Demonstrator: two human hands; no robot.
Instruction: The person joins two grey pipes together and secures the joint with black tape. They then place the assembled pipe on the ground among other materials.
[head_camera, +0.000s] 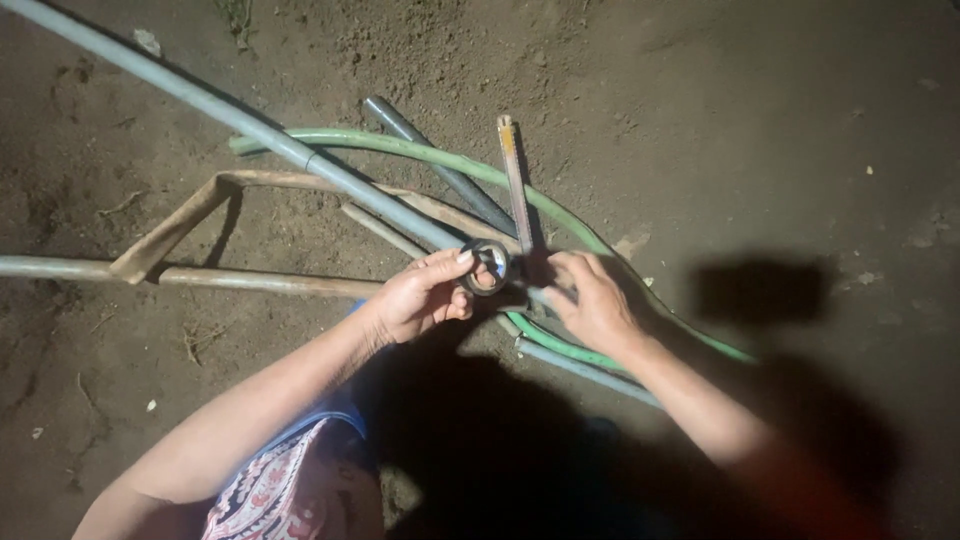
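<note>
Down on the brown dirt ground (780, 120), 2 bare hands meet near the middle. The left hand (420, 298) holds a dark roll of tape (487, 267). Its thumb and fingers pinch the ring from the left side, and the ring stands on its edge so you can see through the hole. The right hand (592, 300) is just beside the roll, on its right. Its fingers are bent and close together around something dark next to the ring, but that spot is blurry and I cannot tell what they pinch.

A long grey pipe (250, 125) comes down from the top left corner of the ground and ends right at the tape roll. A green hose (420, 150) bends from the upper left, goes under the hands, and runs off to the right. A shorter dark grey pipe (440, 170) lies across the hose. A thin rusty stick (514, 185) points up from the spot between the hands. A bent brown metal bar (175, 228) lies on the left side of the ground, and a pale pipe (60, 268) reaches out to the left edge. Another grey pipe (590, 368) sticks out below the right wrist.

Near the bottom edge you can see a bit of flowery cloth (275, 490) by the left arm. Dark shadows fall on the dirt at the right.
</note>
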